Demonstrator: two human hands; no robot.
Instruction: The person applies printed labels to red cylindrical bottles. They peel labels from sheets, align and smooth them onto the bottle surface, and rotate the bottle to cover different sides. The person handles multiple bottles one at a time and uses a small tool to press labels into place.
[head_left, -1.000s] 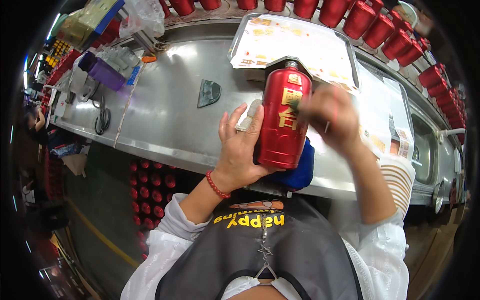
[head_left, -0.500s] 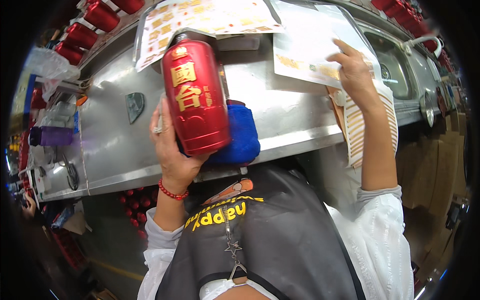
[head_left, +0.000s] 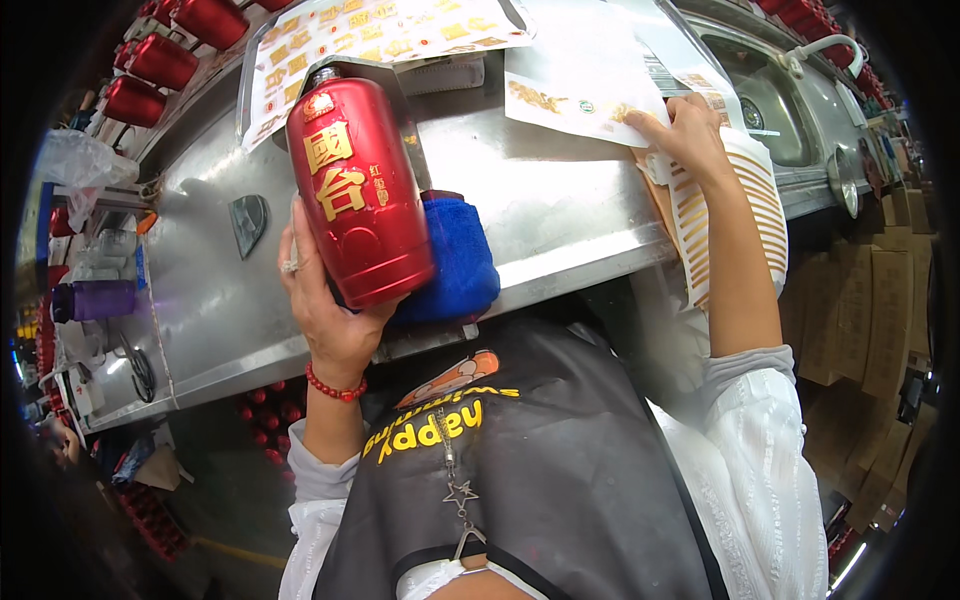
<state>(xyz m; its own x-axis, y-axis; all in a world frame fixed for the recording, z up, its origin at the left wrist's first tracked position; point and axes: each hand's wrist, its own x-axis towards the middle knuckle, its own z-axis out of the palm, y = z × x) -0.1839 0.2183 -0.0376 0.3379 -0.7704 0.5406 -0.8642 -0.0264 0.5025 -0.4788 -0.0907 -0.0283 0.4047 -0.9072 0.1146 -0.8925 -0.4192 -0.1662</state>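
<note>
One red bottle [head_left: 372, 232] is held at 11 o'clock in the view, its neck pointed toward 11 and two large gold characters shown on its front. The two hands are kept well apart: the left hand [head_left: 335, 325] is clasped round the lower left side of the bottle, while the right hand [head_left: 697, 142] is placed at 3 o'clock from it, over the near edge of a white sheet [head_left: 575, 75] with gold print; whether the paper is pinched cannot be told. One blue cloth [head_left: 458, 265] is seen at 4 o'clock from the bottle, partly covered by it. At 12 o'clock one patterned sheet [head_left: 350, 45] is laid out. Just beyond the right wrist, a fan of striped strips [head_left: 738, 215] is spread, too close-set to be counted. On the steel bench [head_left: 220, 320], one dark scraper [head_left: 248, 222] is set at 9 o'clock from the bottle, and one purple cup [head_left: 105, 300] at 8. One sink [head_left: 775, 95] with one tap [head_left: 825, 50] is found between 2 and 3. At 10 o'clock three other red bottles [head_left: 163, 62] are clearly seen, with more partly hidden.
</note>
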